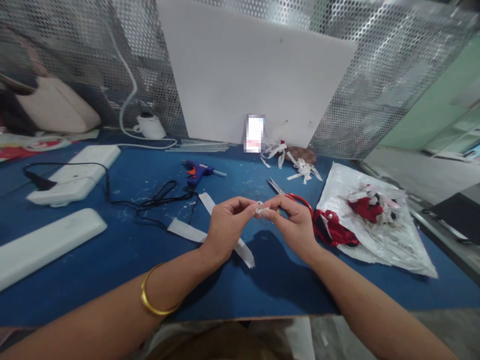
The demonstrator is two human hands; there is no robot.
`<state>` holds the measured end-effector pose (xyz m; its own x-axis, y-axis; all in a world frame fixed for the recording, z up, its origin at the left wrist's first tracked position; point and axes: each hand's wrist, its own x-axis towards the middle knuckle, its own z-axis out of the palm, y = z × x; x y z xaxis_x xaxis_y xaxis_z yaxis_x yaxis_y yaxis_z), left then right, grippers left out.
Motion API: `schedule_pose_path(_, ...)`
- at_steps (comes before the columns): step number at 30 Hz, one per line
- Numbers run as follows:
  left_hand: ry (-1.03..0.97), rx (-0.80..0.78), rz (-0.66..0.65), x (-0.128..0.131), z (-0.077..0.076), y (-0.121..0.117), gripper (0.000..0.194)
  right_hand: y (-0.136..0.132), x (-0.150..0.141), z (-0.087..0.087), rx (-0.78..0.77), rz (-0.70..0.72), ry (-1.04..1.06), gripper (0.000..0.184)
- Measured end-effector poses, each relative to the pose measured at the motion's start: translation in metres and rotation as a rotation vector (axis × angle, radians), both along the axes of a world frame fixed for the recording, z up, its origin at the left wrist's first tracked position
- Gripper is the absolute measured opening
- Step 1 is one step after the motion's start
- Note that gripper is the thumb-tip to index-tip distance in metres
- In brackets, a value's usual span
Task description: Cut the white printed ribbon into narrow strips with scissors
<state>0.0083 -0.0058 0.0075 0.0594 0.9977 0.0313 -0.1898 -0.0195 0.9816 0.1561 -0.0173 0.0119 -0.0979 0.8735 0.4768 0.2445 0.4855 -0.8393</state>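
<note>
In the head view, I hold a small white piece [261, 209] between my two hands, above the blue table [123, 270]. My left hand [227, 225] pinches it between thumb and forefinger, and my right hand [296, 227] grips its other side the same way — both grips narrow, the fingertips nearly meeting. The fingers cover much of the piece, so I cannot tell its full shape. A gold bangle [144, 295] circles my left forearm.

Beside and beneath my left hand lie white strips [187, 231], partly hidden by it. Just beyond my right hand are red-handled scissors [277, 186], blades pointing away from me and slightly left. To the right of that hand, shiny red fabric [333, 229] lies against a white plastic bag [412, 250], which bears a bundle [369, 205] of red, white and black pieces.

Farther off, a blue glue gun [197, 171] lies on its side near its black cord [152, 203]. White ribbon loops [304, 169] sit by a brown checked pouch [305, 155], right of a blurred-out upright screen [255, 134] — it stands before a white board [258, 70].
</note>
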Motion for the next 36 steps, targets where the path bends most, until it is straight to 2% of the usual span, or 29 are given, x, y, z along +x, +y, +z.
schedule_pose_path(4,-0.029,0.008,-0.038,-0.001,-0.002,0.0,0.013,0.0,0.0,-0.001,0.057,-0.021,-0.007,0.004)
schedule_pose_path(9,0.037,0.083,-0.096,-0.003,-0.001,-0.002,0.014,0.0,0.001,-0.001,0.069,-0.072,-0.051,0.002)
schedule_pose_path(15,0.222,0.31,-0.066,-0.004,-0.001,-0.003,0.012,0.001,0.003,-0.002,0.09,-0.157,-0.107,0.009)
schedule_pose_path(18,0.311,0.418,-0.073,-0.006,-0.005,-0.001,0.014,0.004,0.006,-0.002,0.078,-0.128,-0.099,0.017)
schedule_pose_path(20,0.343,0.456,-0.089,-0.007,-0.006,0.0,0.015,0.007,0.007,-0.003,0.078,-0.085,-0.097,0.011)
schedule_pose_path(22,0.368,0.463,-0.102,-0.007,-0.007,0.0,0.015,0.008,0.008,-0.002,0.096,-0.087,-0.104,0.003)
schedule_pose_path(26,0.355,0.366,-0.097,-0.007,-0.006,0.003,0.019,0.006,0.009,0.002,0.149,-0.191,-0.126,0.007)
schedule_pose_path(30,0.255,0.258,-0.055,-0.008,-0.004,0.007,0.018,0.005,0.014,0.007,0.142,-0.254,-0.133,0.006)
schedule_pose_path(33,0.216,0.275,-0.057,-0.01,-0.002,0.007,0.012,0.007,0.018,0.009,0.118,-0.278,-0.125,0.008)
schedule_pose_path(36,0.277,0.323,-0.085,-0.012,-0.001,0.004,0.013,0.007,0.02,0.01,0.094,-0.284,-0.102,0.008)
